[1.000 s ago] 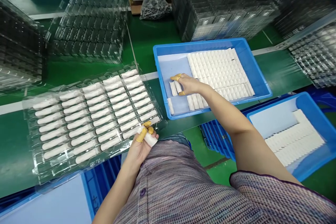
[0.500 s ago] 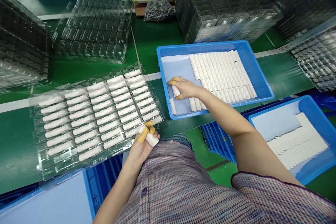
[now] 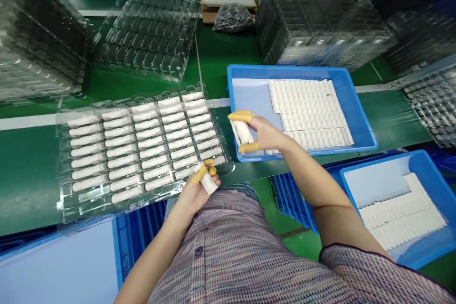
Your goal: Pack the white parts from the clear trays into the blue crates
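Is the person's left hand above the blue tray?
No, the left hand holds a white piece by the clear tray; the right hand is over the blue tray.

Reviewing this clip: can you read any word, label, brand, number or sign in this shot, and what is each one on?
No text here can be read clearly.
Moulded marks on the side wall of the blue plastic crate: too blurred to read.
Small pale marks on the end of the stack of clear plastic trays: too small to read.
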`<state>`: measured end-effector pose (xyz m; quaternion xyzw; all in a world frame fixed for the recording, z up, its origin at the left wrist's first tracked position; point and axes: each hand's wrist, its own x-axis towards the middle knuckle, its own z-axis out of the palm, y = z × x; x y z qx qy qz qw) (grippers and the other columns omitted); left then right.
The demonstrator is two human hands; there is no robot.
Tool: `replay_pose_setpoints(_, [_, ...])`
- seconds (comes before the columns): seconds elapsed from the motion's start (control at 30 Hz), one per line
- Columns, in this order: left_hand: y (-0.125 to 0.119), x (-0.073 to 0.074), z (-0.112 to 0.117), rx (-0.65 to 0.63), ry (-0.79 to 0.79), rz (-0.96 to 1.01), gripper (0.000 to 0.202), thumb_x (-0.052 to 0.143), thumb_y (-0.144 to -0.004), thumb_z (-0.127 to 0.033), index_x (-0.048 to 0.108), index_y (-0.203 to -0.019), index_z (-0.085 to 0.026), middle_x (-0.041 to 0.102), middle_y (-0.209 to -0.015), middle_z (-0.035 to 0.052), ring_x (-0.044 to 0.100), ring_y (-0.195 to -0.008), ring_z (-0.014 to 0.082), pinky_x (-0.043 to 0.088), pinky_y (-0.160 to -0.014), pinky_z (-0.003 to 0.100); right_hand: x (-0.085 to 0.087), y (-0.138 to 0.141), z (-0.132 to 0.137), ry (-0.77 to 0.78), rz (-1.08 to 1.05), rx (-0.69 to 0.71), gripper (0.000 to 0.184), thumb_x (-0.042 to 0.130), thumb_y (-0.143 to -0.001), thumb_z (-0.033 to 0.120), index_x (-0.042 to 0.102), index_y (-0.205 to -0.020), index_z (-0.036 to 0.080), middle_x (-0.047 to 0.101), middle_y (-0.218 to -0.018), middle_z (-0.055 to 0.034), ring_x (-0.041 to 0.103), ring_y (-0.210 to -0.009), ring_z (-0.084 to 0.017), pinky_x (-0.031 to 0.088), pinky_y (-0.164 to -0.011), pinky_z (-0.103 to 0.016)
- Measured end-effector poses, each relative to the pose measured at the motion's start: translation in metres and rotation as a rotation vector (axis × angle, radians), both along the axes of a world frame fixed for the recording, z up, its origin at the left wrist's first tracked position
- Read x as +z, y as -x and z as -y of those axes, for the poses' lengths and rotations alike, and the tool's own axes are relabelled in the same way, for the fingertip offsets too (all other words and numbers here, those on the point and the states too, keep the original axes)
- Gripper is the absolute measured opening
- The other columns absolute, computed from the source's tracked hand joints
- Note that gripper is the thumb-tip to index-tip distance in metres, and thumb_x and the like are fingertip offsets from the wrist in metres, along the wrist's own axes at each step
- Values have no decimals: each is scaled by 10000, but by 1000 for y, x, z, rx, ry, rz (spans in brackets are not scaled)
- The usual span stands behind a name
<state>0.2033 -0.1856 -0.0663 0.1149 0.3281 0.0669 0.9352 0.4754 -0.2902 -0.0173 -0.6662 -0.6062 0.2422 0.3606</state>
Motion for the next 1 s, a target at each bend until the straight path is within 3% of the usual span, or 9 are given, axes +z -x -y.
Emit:
replay_pose_setpoints(0.1, [-4,3,-1,-10,21,40,567,1014,-580,-447,750,-981,-144,737,-844,47,677,-700,150,597,-668,282,19,55,-12,-19,-74,252,873,869,-773,470,493,-1543,301,546,-1532,-108,478,-1454,-332,398,-1214,-523])
replay_pose_setpoints(0.17, [-3,2,-1,18,-21,71,636,1008,-529,-539,743,-968,-161,763,-915,62,714,-759,187,611,-690,301,18,85,-24,27,-73,358,849,844,-796,381,478,-1556,280,539,-1532,-131,495,-1438,-319,434,-1189,-499])
replay_pose_setpoints(0.23, [4,-1,-3,59,-92,67,633,1032,-505,-481,741,-976,-175,773,-904,49,732,-771,199,620,-714,304,12,106,-36,84,-41,389,862,831,-796,310,458,-1572,252,520,-1551,-157,501,-1431,-323,450,-1175,-495])
replay_pose_setpoints(0.37, [25,-10,-12,166,-153,-29,662,1060,-463,-303,743,-1035,-200,783,-837,16,739,-744,184,622,-722,274,6,125,-58,141,7,418,947,848,-793,365,407,-1609,176,465,-1593,-214,491,-1440,-354,472,-1148,-493])
replay_pose_setpoints(0.53, [49,-22,-25,307,-146,-70,631,1045,-483,-265,739,-1034,-224,791,-871,12,750,-801,204,624,-737,292,3,142,-80,135,12,412,910,849,-787,492,459,-1578,267,496,-1560,-164,518,-1410,-335,491,-1113,-473])
replay_pose_setpoints(0.77, [60,-21,-33,342,-185,-33,546,1038,-508,-303,735,-947,-185,777,-887,44,732,-780,197,613,-730,297,-11,164,-99,104,67,529,876,883,-731,535,576,-1488,221,591,-1454,-184,573,-1321,-365,478,-1097,-507])
replay_pose_setpoints(0.83, [60,-16,-36,352,-229,-50,532,1035,-502,-283,734,-925,-162,767,-864,50,728,-767,191,604,-719,283,-12,164,-101,122,-13,492,909,887,-723,552,547,-1513,260,572,-1487,-160,565,-1341,-350,480,-1097,-488])
replay_pose_setpoints(0.9, [61,-12,-39,402,-311,-77,506,1023,-511,-261,732,-913,-161,759,-860,43,721,-763,182,593,-721,274,-13,164,-101,147,-98,360,944,896,-699,588,536,-1519,292,566,-1496,-142,547,-1370,-352,460,-1123,-495])
replay_pose_setpoints(1.0, [67,-5,-44,581,-592,-148,457,994,-553,-195,729,-925,-200,743,-861,10,694,-752,157,567,-743,266,-19,166,-101,229,-246,121,941,847,-718,690,544,-1505,273,628,-1385,-144,601,-1287,-349,493,-1068,-502])
